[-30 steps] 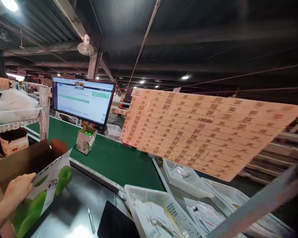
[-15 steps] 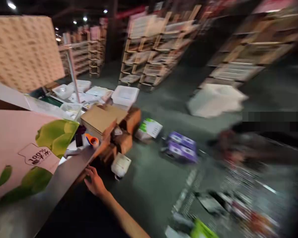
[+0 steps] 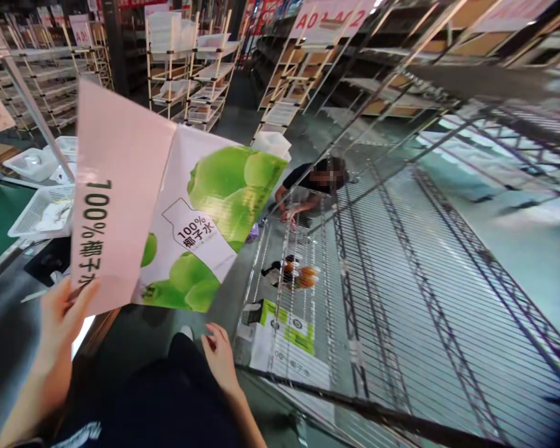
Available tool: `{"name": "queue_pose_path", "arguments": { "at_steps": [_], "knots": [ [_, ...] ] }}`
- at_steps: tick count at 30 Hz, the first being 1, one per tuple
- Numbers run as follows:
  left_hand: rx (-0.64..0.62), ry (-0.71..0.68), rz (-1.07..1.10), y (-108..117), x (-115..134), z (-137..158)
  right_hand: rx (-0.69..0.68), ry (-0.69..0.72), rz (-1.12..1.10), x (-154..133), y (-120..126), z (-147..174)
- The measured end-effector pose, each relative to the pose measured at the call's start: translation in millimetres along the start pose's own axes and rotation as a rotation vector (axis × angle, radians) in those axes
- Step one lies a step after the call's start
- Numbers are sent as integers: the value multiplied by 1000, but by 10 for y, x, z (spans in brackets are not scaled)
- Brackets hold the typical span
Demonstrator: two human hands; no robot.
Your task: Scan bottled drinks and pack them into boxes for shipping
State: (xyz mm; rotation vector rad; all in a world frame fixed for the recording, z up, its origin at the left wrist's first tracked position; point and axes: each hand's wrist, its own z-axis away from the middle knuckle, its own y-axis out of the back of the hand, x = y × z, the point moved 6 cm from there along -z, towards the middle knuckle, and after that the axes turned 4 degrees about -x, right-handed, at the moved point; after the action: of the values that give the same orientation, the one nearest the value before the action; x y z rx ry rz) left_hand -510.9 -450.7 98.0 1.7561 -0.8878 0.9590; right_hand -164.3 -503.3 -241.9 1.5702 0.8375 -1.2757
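Note:
A white cardboard carton (image 3: 200,230) printed with green coconuts and "100%" lettering is held up in front of me, two of its panels facing me. My left hand (image 3: 58,326) grips the lower left edge of it, thumb on the near panel and the other fingers partly hidden behind. My right hand (image 3: 220,358) hangs low in front of my body, fingers loosely stretched, with nothing in it. It is apart from the carton and close to the corner of the wire rack (image 3: 410,292).
Low in the rack lie a white-and-green box (image 3: 292,351) and amber-coloured items (image 3: 303,277). Beyond its far end a person (image 3: 303,183) bends down. To the left stand a metal pole (image 3: 32,93) and white baskets (image 3: 40,211). Shelving units (image 3: 186,68) line the back.
My view has swung to the right, towards the wire rack. The carton has come across with my left hand, now visible on it. My right hand is now lower, nearer my body and away from the carton.

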Motion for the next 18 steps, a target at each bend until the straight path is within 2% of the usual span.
{"name": "queue_pose_path", "arguments": {
  "at_steps": [2,5,8,11,14,18],
  "knots": [
    [-158,35,107,-694,-111,-226,44,3,2,56,176,-125],
    [-353,88,189,-1726,-459,-470,58,-11,22,222,441,-306],
    [-472,117,85,-2757,-809,-573,102,-39,52,479,803,-428],
    [-527,150,-43,-3729,-991,-628,165,-93,28,790,1227,-473],
    [-553,175,-156,-4532,-1030,-746,263,-188,2,1096,1627,-463],
    [-553,164,-327,-5261,-1019,-1114,366,-291,-23,1420,1975,-450]
  ]
}}
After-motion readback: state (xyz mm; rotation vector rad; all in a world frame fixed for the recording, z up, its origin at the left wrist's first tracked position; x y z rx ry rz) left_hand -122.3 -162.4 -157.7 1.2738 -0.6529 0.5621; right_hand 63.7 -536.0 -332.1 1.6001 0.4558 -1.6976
